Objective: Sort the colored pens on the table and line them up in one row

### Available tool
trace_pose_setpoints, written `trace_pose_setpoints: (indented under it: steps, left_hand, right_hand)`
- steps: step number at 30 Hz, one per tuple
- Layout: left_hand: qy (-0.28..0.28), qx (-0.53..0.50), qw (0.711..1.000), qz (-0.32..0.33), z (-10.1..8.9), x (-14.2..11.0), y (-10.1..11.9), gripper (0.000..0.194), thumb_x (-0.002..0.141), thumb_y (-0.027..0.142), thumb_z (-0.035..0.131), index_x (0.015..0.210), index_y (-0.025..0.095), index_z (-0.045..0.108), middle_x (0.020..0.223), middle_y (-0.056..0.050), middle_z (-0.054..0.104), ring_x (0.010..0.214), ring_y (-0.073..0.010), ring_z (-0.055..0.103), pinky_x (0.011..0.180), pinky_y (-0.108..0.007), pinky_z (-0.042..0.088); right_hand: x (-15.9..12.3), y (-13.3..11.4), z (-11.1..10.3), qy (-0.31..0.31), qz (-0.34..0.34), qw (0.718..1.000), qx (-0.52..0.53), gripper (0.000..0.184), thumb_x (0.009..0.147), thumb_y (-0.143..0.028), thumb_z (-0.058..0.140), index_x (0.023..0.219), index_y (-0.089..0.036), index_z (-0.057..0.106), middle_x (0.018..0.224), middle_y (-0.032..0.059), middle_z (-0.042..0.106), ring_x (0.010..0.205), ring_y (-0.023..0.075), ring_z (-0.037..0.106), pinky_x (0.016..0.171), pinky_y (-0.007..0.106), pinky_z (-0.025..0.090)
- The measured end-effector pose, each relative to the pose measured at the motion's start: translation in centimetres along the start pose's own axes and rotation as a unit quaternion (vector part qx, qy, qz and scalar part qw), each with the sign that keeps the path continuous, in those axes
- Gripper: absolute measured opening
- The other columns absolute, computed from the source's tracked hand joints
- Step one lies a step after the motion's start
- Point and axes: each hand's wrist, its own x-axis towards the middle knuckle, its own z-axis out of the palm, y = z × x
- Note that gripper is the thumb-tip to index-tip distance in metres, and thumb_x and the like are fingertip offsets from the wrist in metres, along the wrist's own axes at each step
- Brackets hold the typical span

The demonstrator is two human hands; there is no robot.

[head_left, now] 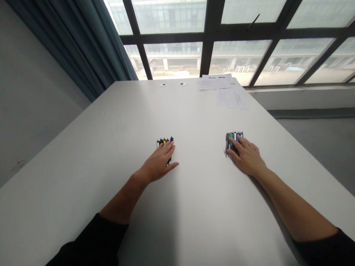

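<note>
My left hand (160, 160) lies flat over a row of several pens (164, 140), its fingers stretched out and the thumb apart. The pens' dark ends, one of them yellow, stick out beyond the fingers; their middles are hidden under the hand. To the right, my right hand (247, 154) rests with fingers spread on a second row of several pens (231, 136), with black, green, white and blue barrels side by side. A dark pen (227, 144) at that row's left edge shows almost whole. Both hands look open, laid on the pens rather than wrapped round them.
Both rows lie on a white table (194, 207). Printed sheets of paper (231, 98) are at its far right end, and two white oval fittings (183, 84) sit near the far edge. Behind stand a dark-framed window (205, 37) and a blue curtain (91, 40).
</note>
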Motion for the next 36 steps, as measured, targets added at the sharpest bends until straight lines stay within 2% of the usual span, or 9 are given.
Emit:
trace_pose_setpoints:
  steps: [10, 15, 21, 29, 32, 36]
  left_hand:
    - [0.013, -0.017, 1.0, -0.005, 0.6, 0.2, -1.3, 0.077, 0.102, 0.064, 0.039, 0.152, 0.006, 0.046, 0.163, -0.024, 0.037, 0.156, -0.0355, 0.028, 0.127, -0.056, 0.025]
    - [0.022, -0.018, 1.0, -0.005, 0.5, 0.2, -1.2, 0.073, 0.103, 0.061, 0.038, 0.152, 0.008, 0.046, 0.163, -0.023, 0.038, 0.156, -0.0341, 0.028, 0.127, -0.056, 0.025]
    - [0.036, -0.02, 0.999, -0.017, 0.5, 0.0, -0.9, 0.071, 0.102, 0.06, 0.04, 0.15, 0.008, 0.05, 0.163, -0.022, 0.037, 0.156, -0.0357, 0.027, 0.127, -0.057, 0.026]
    - [0.054, 0.004, 0.998, 0.017, 0.1, -0.1, -1.1, 0.068, 0.101, 0.061, 0.044, 0.145, 0.011, 0.056, 0.158, -0.021, 0.046, 0.153, -0.0351, 0.034, 0.127, -0.058, 0.027]
    - [0.081, 0.003, 0.996, 0.041, -0.3, 0.1, 0.1, 0.058, 0.102, 0.056, 0.046, 0.139, 0.015, 0.061, 0.154, -0.017, 0.053, 0.152, -0.0335, 0.036, 0.127, -0.058, 0.027]
    - [0.102, -0.02, 0.992, 0.066, 0.4, 2.3, 4.8, 0.042, 0.104, 0.043, 0.046, 0.131, 0.017, 0.065, 0.143, -0.014, 0.064, 0.147, -0.0303, 0.046, 0.126, -0.056, 0.03]
  right_hand:
    - [-0.1, 0.3, 0.3, 0.012, -0.008, 1.0, 0.012, 0.065, 0.104, -0.058, 0.032, 0.155, -0.021, 0.047, 0.161, 0.0189, 0.042, 0.146, 0.0391, 0.042, 0.114, 0.061, 0.037]
    - [-0.1, 0.4, 0.6, 0.022, -0.011, 1.0, 0.017, 0.063, 0.103, -0.059, 0.033, 0.154, -0.024, 0.047, 0.161, 0.0164, 0.044, 0.146, 0.0377, 0.042, 0.114, 0.061, 0.037]
    - [-0.1, 0.0, 0.2, 0.004, -0.004, 1.0, 0.019, 0.066, 0.104, -0.058, 0.032, 0.155, -0.02, 0.046, 0.163, 0.0184, 0.04, 0.147, 0.0379, 0.04, 0.117, 0.06, 0.035]
    - [0.0, -0.1, 0.1, 0.0, -0.001, 1.0, 0.031, 0.066, 0.103, -0.06, 0.031, 0.156, -0.022, 0.044, 0.163, 0.0174, 0.04, 0.147, 0.0378, 0.04, 0.116, 0.061, 0.034]
    - [0.0, -0.2, 0.1, 0.003, 0.003, 0.999, 0.04, 0.067, 0.103, -0.061, 0.03, 0.156, -0.021, 0.044, 0.163, 0.0183, 0.04, 0.148, 0.0385, 0.039, 0.116, 0.062, 0.034]
    - [0.0, -0.3, 0.2, 0.013, 0.029, 0.998, 0.057, 0.069, 0.103, -0.06, 0.033, 0.156, -0.018, 0.043, 0.163, 0.0201, 0.04, 0.149, 0.0386, 0.038, 0.118, 0.06, 0.034]
